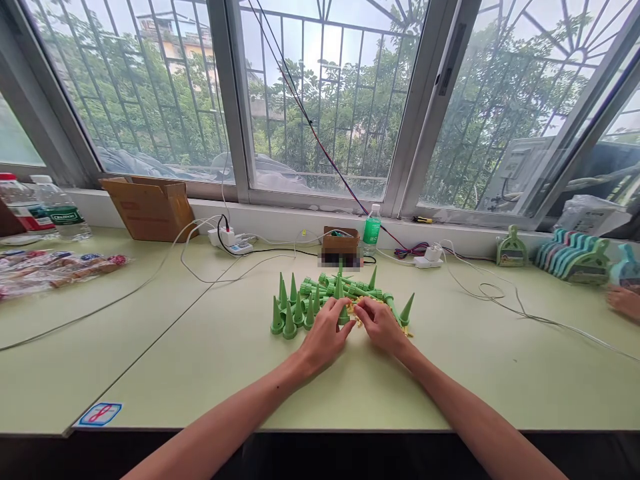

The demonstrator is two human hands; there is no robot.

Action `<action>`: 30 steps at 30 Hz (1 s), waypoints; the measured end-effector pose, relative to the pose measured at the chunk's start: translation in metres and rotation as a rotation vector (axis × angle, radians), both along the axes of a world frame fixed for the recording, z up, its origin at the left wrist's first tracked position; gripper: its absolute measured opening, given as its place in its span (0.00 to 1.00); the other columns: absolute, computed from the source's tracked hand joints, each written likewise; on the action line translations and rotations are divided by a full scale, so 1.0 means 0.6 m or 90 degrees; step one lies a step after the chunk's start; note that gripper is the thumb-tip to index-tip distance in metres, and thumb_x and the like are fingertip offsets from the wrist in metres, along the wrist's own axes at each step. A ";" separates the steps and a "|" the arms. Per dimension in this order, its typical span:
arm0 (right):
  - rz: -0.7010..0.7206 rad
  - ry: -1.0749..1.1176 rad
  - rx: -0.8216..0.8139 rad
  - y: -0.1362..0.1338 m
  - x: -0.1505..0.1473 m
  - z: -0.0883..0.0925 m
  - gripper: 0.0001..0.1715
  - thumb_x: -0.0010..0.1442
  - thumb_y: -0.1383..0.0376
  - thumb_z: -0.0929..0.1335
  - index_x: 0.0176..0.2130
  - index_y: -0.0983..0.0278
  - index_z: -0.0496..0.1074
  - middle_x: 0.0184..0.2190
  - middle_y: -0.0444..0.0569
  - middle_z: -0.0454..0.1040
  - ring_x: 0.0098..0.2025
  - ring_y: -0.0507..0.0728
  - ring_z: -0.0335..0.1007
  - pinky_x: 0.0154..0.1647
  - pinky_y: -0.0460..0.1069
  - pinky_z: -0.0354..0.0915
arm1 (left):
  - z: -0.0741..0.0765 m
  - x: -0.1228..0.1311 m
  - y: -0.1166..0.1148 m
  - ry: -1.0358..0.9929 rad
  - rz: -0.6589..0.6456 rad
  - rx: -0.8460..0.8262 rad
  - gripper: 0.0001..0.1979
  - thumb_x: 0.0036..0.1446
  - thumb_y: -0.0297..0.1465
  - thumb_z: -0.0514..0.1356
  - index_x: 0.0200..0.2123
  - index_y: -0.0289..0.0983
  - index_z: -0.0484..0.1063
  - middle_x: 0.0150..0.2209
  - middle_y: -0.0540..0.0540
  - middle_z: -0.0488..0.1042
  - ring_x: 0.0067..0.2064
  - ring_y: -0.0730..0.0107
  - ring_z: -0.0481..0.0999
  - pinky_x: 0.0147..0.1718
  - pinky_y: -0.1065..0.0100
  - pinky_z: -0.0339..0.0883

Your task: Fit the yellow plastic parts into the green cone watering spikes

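Note:
My left hand (323, 335) is closed around a green plastic cone spike (339, 289), which points upward between thumb and fingers. Close beside it, my right hand (383, 325) has thumb and fingertips pinched together near that spike. Whatever the pinch holds is too small to make out. To the left of my hands, several green cone spikes (289, 323) stand upright on their wide bases. Behind my hands lies a heap of green plastic tube parts (357, 288). Small yellow pieces (409, 331) are scattered under and around my right hand, partly hidden by it.
A small brown box (340, 243) and a green-labelled bottle (372, 227) stand behind the heap. White cables (493, 293) and a power strip (227, 239) lie toward the window. Small dustpans (575, 257) stand at right, near another person's hand (624, 300). A cardboard box (150, 210) sits at left.

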State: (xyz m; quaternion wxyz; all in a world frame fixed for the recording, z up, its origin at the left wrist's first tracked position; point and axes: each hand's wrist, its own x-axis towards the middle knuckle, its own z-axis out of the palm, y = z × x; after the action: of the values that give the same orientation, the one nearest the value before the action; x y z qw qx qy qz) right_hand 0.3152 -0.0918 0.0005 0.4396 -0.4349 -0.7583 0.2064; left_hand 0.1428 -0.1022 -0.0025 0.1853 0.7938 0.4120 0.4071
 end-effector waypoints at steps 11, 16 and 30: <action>0.004 0.022 -0.012 0.004 0.001 -0.006 0.18 0.66 0.55 0.61 0.28 0.62 0.64 0.22 0.44 0.67 0.23 0.53 0.59 0.25 0.48 0.55 | -0.004 -0.001 0.003 0.001 -0.002 0.026 0.17 0.62 0.31 0.57 0.54 0.41 0.66 0.44 0.45 0.68 0.32 0.71 0.71 0.34 0.66 0.69; 0.001 0.039 -0.023 0.003 -0.002 -0.007 0.19 0.66 0.53 0.62 0.29 0.62 0.65 0.21 0.43 0.66 0.22 0.53 0.58 0.24 0.48 0.55 | -0.002 0.001 0.002 -0.022 -0.001 0.016 0.16 0.61 0.31 0.58 0.52 0.41 0.66 0.43 0.46 0.69 0.27 0.75 0.68 0.31 0.67 0.68; -0.046 0.131 -0.039 0.002 -0.004 -0.002 0.26 0.68 0.48 0.57 0.29 0.62 0.66 0.16 0.40 0.59 0.17 0.51 0.53 0.18 0.47 0.54 | 0.011 0.004 -0.003 -0.072 0.003 -0.033 0.18 0.61 0.36 0.57 0.53 0.39 0.65 0.42 0.45 0.72 0.25 0.75 0.65 0.30 0.67 0.67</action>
State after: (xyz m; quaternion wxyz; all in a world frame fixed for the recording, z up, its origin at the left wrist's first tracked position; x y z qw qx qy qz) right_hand 0.3129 -0.0904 -0.0009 0.5086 -0.4518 -0.6863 0.2573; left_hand 0.1455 -0.1043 0.0042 0.2278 0.7636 0.4132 0.4407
